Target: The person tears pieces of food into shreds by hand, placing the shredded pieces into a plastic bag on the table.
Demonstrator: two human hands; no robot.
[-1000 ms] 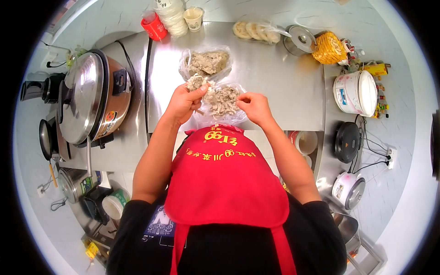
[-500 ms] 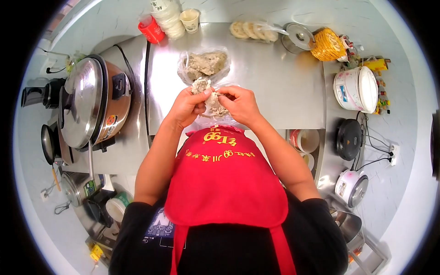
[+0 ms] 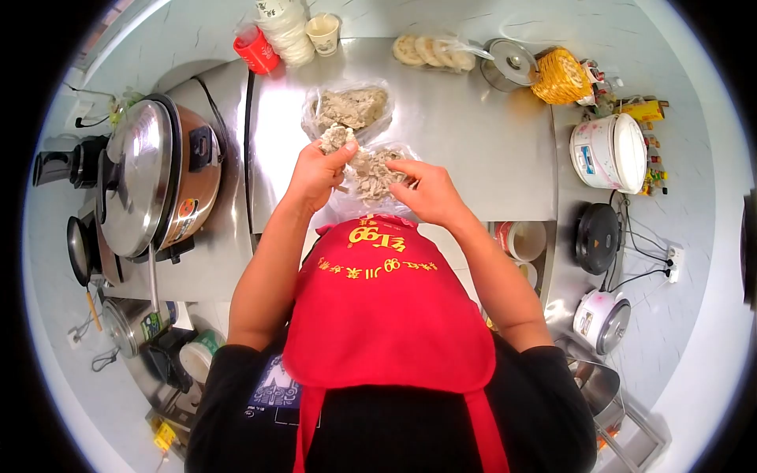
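Observation:
My left hand is closed around a ragged, pale grey-brown clump of food; its exact kind I cannot tell. Below and to the right of that clump, a pile of torn shreds of the same look lies on a clear plastic bag. Over the right side of the pile is my right hand, its fingers apart with nothing visible between them. Beyond both hands, a larger lump of the same food rests in an opened clear plastic bag.
The steel table bears bagged round flatbreads, a lidded metal pot, a red cup and stacked paper cups at the back. A large cooker stands left, a white bucket right.
My right hand has moved away from my left, rightward and slightly down, and its fingers have parted. The shred pile is more exposed. My left hand still grips the clump.

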